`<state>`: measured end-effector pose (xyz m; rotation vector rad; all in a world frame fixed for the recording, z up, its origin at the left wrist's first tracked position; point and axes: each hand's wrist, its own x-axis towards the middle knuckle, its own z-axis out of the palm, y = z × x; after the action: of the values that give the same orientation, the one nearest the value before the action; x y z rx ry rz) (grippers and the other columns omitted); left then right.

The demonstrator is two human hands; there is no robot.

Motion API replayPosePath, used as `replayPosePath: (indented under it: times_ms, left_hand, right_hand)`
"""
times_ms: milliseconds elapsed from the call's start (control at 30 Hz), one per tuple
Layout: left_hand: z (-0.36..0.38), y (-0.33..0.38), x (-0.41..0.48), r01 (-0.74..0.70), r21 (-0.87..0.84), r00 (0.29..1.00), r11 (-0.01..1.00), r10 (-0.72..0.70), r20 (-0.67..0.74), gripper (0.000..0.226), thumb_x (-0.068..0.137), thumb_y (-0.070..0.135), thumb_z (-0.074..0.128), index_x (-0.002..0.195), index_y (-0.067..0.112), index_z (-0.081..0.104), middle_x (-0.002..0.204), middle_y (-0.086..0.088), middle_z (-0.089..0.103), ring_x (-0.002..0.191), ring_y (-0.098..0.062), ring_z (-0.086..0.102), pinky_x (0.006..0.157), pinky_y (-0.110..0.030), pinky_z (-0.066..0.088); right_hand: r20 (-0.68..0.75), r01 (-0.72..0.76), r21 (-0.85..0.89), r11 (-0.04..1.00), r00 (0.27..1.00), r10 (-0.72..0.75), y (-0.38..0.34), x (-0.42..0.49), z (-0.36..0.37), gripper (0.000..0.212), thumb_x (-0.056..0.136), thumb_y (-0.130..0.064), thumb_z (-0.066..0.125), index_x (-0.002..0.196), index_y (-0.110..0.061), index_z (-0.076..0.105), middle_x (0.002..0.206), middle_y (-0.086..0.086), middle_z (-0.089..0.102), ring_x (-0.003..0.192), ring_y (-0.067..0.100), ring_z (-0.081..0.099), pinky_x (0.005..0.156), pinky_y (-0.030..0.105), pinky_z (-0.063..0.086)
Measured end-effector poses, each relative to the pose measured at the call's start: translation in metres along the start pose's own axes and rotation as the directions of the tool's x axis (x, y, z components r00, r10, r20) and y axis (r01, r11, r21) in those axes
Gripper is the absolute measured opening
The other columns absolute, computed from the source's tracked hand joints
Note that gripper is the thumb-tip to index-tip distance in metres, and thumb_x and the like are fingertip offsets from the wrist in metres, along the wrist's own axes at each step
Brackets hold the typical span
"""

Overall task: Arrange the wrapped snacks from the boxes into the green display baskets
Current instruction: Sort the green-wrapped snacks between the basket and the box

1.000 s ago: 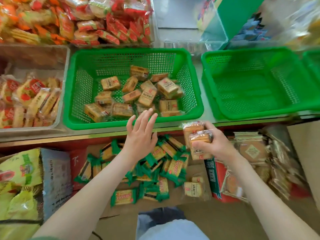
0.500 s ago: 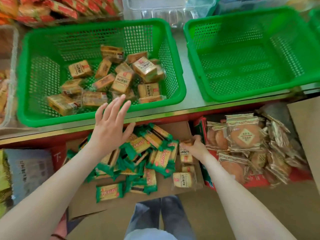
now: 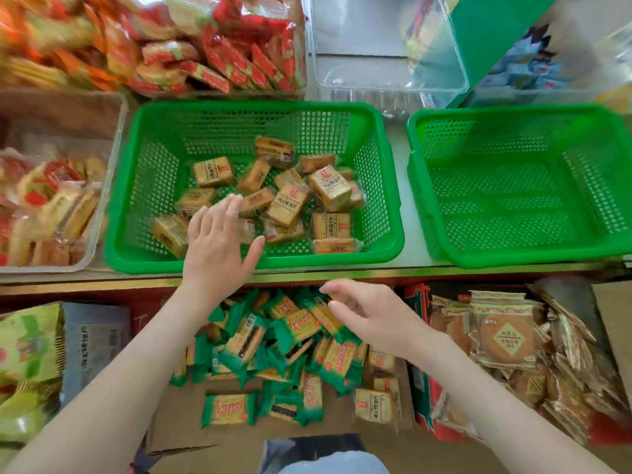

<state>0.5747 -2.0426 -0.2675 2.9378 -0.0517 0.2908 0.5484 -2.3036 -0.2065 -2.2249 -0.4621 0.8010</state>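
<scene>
The left green basket (image 3: 307, 262) on the shelf holds several tan wrapped snack packs (image 3: 330, 188). The right green basket (image 3: 513, 258) has nothing in it. My left hand (image 3: 219, 244) hovers over the left basket's front rim, fingers straight and spread, holding nothing. My right hand (image 3: 369, 316) hangs lower, over a cardboard box (image 3: 178, 415), with loosely curled fingers and nothing in them. That box holds many green-wrapped snacks (image 3: 297, 325) and a few tan packs (image 3: 374, 405) at its right side.
A red box (image 3: 419, 388) of round wrapped biscuits (image 3: 506, 336) stands to the right of the cardboard box. Clear bins of red-wrapped snacks (image 3: 51, 200) sit left and behind the baskets (image 3: 205, 46). A bare clear bin (image 3: 386, 46) is at the back. Yellow-green bags (image 3: 27, 354) lie lower left.
My right hand held tan packs a second ago, dipped into the cardboard box, and has now risen with nothing in it. My left hand moved forward over the basket's front rim.
</scene>
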Motion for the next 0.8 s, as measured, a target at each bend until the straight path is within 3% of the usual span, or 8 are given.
replayPosePath:
  times_ms: [67, 100, 167, 200, 267, 367, 600, 800]
  left_hand:
    - [0.0, 0.0, 0.0, -0.025, -0.003, 1.0, 1.0, 0.025, -0.008, 0.061, 0.093, 0.043, 0.037, 0.139, 0.003, 0.033, 0.138, -0.018, 0.047, 0.128, -0.034, 0.042, 0.113, -0.048, 0.022]
    - [0.0, -0.001, 0.0, -0.025, -0.001, 1.0, 1.0, 0.025, -0.008, 0.06, 0.092, 0.042, 0.038, 0.139, 0.004, 0.034, 0.138, -0.018, 0.047, 0.128, -0.033, 0.042, 0.113, -0.049, 0.023]
    - [0.0, -0.002, 0.001, 0.005, -0.005, 1.0, 1.0, -0.005, 0.001, 0.059, 0.091, 0.042, 0.04, 0.138, 0.005, 0.036, 0.138, -0.017, 0.048, 0.128, -0.032, 0.043, 0.112, -0.05, 0.026]
    - [0.0, -0.003, 0.002, 0.015, -0.006, 1.0, 1.0, -0.015, 0.006, 0.06, 0.091, 0.043, 0.04, 0.137, 0.005, 0.037, 0.138, -0.016, 0.048, 0.128, -0.032, 0.044, 0.111, -0.051, 0.027]
    - [0.001, -0.004, 0.003, 0.015, -0.001, 1.0, 1.0, -0.015, 0.025, 0.06, 0.091, 0.043, 0.041, 0.137, 0.005, 0.039, 0.138, -0.015, 0.049, 0.127, -0.032, 0.046, 0.111, -0.05, 0.029]
    - [0.002, -0.006, 0.002, 0.017, 0.015, 0.998, 1.0, -0.018, 0.062, 0.06, 0.091, 0.044, 0.04, 0.136, 0.006, 0.043, 0.137, -0.014, 0.05, 0.126, -0.03, 0.047, 0.11, -0.048, 0.03]
    - [0.001, -0.006, 0.002, 0.028, 0.032, 0.996, 0.999, -0.031, 0.09, 0.056, 0.091, 0.043, 0.038, 0.13, 0.006, 0.052, 0.135, -0.012, 0.053, 0.121, -0.029, 0.051, 0.108, -0.046, 0.031]
    - [0.0, -0.006, 0.003, 0.031, 0.046, 0.994, 0.998, -0.036, 0.105, 0.055, 0.091, 0.044, 0.036, 0.128, 0.007, 0.054, 0.134, -0.011, 0.055, 0.119, -0.027, 0.052, 0.107, -0.044, 0.031]
  right_hand:
    - [-0.146, 0.244, -0.032, 0.969, 0.958, -0.246, -0.017, 0.026, -0.015, 0.03, 0.095, -0.014, 0.056, 0.125, -0.014, 0.058, 0.089, -0.007, 0.062, 0.075, 0.002, 0.055, 0.071, 0.014, 0.046]
    - [-0.252, 0.282, -0.097, 0.954, 0.921, -0.298, -0.019, 0.045, -0.02, 0.033, 0.093, -0.01, 0.058, 0.126, -0.011, 0.056, 0.093, -0.004, 0.062, 0.079, 0.001, 0.054, 0.076, 0.017, 0.049]
    - [-0.433, 0.156, -0.217, 0.964, 0.87, -0.238, -0.016, 0.09, -0.03, 0.045, 0.09, -0.01, 0.06, 0.134, -0.008, 0.048, 0.111, 0.005, 0.059, 0.099, 0.012, 0.053, 0.093, 0.033, 0.048]
    - [-0.471, 0.036, -0.258, 0.965, 0.868, -0.158, -0.012, 0.114, -0.037, 0.057, 0.089, -0.013, 0.061, 0.141, -0.008, 0.038, 0.125, 0.01, 0.053, 0.112, 0.018, 0.048, 0.104, 0.039, 0.041]
    - [-0.381, -0.189, -0.376, 0.907, 0.924, 0.034, -0.001, 0.15, -0.05, 0.086, 0.084, -0.02, 0.065, 0.152, -0.015, 0.011, 0.15, 0.013, 0.029, 0.138, 0.027, 0.026, 0.117, 0.043, 0.019]
    - [-0.155, -0.23, -0.602, 0.764, 0.973, 0.171, 0.012, 0.18, -0.06, 0.107, 0.076, -0.024, 0.069, 0.152, -0.025, -0.007, 0.158, 0.017, 0.009, 0.145, 0.034, 0.011, 0.119, 0.049, 0.009]
    - [-0.123, -0.161, -0.717, 0.678, 0.987, 0.104, 0.022, 0.193, -0.06, 0.101, 0.076, -0.03, 0.073, 0.151, -0.025, 0.005, 0.145, 0.02, 0.034, 0.126, 0.035, 0.044, 0.103, 0.049, 0.041]
    - [-0.198, -0.135, -0.777, 0.614, 0.98, -0.035, 0.024, 0.185, -0.058, 0.09, 0.08, -0.021, 0.067, 0.149, -0.024, 0.011, 0.136, 0.015, 0.043, 0.122, 0.031, 0.045, 0.104, 0.048, 0.033]
